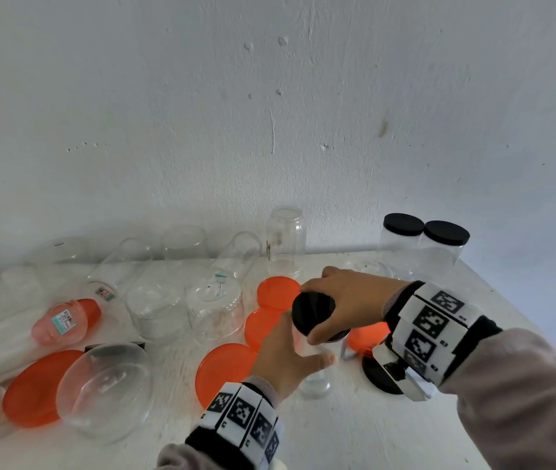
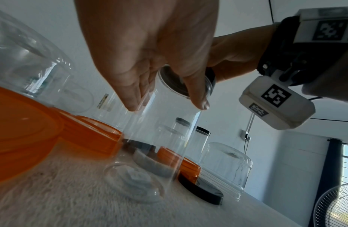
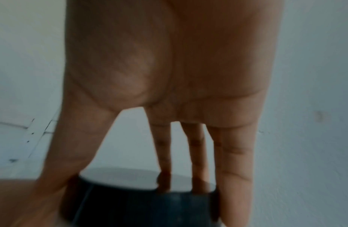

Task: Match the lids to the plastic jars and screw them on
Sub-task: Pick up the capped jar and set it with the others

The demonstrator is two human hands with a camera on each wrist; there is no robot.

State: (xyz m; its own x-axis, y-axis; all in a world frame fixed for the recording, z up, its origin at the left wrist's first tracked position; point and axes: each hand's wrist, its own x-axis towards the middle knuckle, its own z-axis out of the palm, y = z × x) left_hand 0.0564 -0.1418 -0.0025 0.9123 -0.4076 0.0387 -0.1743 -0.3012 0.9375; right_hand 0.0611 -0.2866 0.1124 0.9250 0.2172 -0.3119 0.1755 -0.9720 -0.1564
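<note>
- Right hand (image 1: 344, 300) grips black lid (image 1: 313, 308) by its rim, on top of clear jar (image 1: 315, 374).
- Left hand (image 1: 286, 357) wraps jar body, fingers and thumb around it.
- Jar upright on desk (image 1: 354, 435), orange lids (image 1: 278, 293) beside it.

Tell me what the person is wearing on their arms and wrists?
Both arms wear pale grey-beige sleeves with ribbed cuffs. Each wrist has a black band carrying white blocks printed with black square patterns. The left hand and right hand are bare.
</note>
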